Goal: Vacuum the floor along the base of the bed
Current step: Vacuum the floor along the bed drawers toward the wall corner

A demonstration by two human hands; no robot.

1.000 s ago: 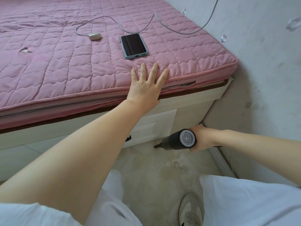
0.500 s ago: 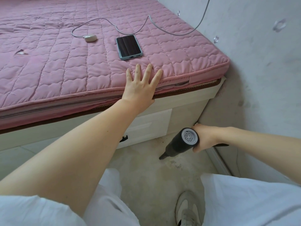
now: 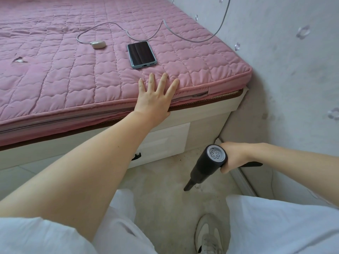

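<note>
The left hand [image 3: 156, 97] lies flat on the near edge of the pink mattress [image 3: 73, 74], fingers straight and spread, palm over the piped rim; its bare arm runs back to the near left. The right hand [image 3: 233, 156] grips the black vacuum [image 3: 205, 165] by its handle, fingers curled round it, at the right of the scene near the wall [image 3: 293, 70]; the vacuum's grey vented end cap faces up toward the camera and its body slopes down to the left; the narrow nozzle [image 3: 188, 186] points at the floor [image 3: 165, 189], its tip at or just above the surface, I cannot tell which; the tip is nearer than the bed base [image 3: 201, 121], not against it.

Dark specks lie on the floor along the foot of the base, near its right corner. A drawer [image 3: 165, 142] with a black handle [image 3: 136, 156] sits in the base below the left arm.

On the mattress, far of the left hand, a phone [image 3: 141, 54] lies screen up; to its left sits a small white charger [image 3: 99, 44], with its cable [image 3: 165, 28] looping right and up past the mattress corner. A small tear [image 3: 19, 60] shows in the cover at far left.

White trouser legs fill the near edge; a pale shoe [image 3: 208, 235] stands on the floor between them.
</note>
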